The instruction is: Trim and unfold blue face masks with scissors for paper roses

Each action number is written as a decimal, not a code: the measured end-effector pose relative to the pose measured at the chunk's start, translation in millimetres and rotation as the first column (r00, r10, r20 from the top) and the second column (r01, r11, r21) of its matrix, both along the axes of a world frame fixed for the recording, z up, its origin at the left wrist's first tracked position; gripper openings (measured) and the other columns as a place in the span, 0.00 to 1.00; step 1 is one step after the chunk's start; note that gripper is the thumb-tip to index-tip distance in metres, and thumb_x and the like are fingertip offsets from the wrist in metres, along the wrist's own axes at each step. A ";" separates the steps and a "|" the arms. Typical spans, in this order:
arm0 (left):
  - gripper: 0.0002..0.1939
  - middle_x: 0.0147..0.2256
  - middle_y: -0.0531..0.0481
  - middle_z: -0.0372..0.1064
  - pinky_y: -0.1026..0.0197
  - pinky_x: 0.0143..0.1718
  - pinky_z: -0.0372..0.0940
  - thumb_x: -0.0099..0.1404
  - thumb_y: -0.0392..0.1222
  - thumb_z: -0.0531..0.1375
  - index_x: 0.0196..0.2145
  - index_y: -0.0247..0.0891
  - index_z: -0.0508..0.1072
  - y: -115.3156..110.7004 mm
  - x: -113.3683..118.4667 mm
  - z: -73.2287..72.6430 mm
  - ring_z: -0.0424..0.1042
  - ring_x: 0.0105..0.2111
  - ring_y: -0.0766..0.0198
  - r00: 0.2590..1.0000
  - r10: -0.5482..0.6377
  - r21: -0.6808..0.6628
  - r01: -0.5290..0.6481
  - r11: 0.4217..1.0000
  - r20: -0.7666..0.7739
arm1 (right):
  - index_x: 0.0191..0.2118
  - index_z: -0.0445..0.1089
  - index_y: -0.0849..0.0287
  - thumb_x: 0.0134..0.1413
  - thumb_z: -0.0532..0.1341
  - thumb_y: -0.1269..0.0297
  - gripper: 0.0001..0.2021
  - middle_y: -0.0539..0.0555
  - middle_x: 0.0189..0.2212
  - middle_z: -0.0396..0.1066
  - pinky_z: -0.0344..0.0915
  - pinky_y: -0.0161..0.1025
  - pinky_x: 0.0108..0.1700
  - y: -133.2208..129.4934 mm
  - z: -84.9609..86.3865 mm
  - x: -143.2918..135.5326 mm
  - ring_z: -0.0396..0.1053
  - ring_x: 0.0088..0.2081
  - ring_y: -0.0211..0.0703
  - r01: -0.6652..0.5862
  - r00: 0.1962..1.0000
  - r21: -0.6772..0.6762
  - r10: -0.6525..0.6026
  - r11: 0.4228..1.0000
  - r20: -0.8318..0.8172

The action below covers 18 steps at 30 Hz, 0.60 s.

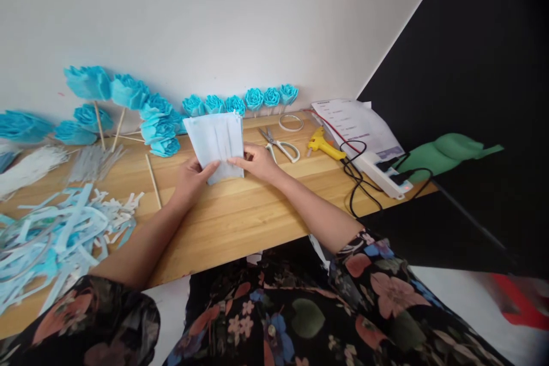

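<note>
Both hands hold a pale blue pleated face mask upright over the table. My left hand pinches its lower left corner, thumb in front. My right hand grips the lower right edge, with the thumb across the front and the fingers behind, partly hidden. Just right of my right hand lie open scissors with white handles. Behind the mask, several blue crepe-like flowers stand in a row along the wall. A bare wooden stick rests left of my left hand.
Blue and white cut strips heap at the left. Larger blue flowers on sticks lean at the back left. On the right are a tape roll, yellow glue gun, papers, power strip and looped black cables.
</note>
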<state>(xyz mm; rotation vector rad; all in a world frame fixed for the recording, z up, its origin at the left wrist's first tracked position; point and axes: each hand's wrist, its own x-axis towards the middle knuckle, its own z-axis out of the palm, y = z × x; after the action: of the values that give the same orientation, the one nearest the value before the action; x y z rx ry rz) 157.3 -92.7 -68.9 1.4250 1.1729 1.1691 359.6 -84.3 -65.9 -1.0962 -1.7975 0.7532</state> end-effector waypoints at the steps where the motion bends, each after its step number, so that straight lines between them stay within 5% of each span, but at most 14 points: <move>1: 0.31 0.43 0.40 0.78 0.51 0.44 0.72 0.50 0.62 0.69 0.41 0.33 0.78 -1.0 0.1 0.3 0.76 0.43 0.48 1.000 -0.009 -0.004 0.009 1.000 -0.010 | 0.25 0.67 0.60 0.54 0.62 0.47 0.19 0.49 0.25 0.63 0.54 0.35 0.33 -0.7 0.8 -0.4 0.59 0.29 0.36 0.004 1.000 0.018 -0.004 1.000 0.005; 6: 0.31 0.42 0.40 0.78 0.50 0.46 0.71 0.51 0.63 0.68 0.39 0.32 0.79 -5.7 1.2 6.8 0.76 0.43 0.48 0.999 -0.017 0.039 0.018 0.999 -0.028 | 0.19 0.57 0.58 0.56 0.60 0.45 0.25 0.47 0.21 0.56 0.52 0.36 0.31 -4.3 6.7 -1.1 0.56 0.27 0.36 0.006 1.000 0.104 -0.007 0.995 0.006; 18: 0.32 0.46 0.38 0.76 0.50 0.50 0.70 0.52 0.60 0.69 0.44 0.30 0.78 -4.4 1.3 3.3 0.76 0.46 0.48 0.999 -0.043 0.026 0.043 0.999 0.013 | 0.24 0.67 0.60 0.54 0.62 0.48 0.19 0.49 0.24 0.63 0.54 0.36 0.32 -5.6 5.9 -1.0 0.59 0.28 0.36 -0.001 1.000 0.057 0.000 0.998 0.015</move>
<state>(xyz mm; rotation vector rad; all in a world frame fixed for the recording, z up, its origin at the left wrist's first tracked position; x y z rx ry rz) 158.7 -97.1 -65.6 1.4531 1.1166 1.1663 358.5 -89.8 -60.0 -1.0668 -1.8210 0.6915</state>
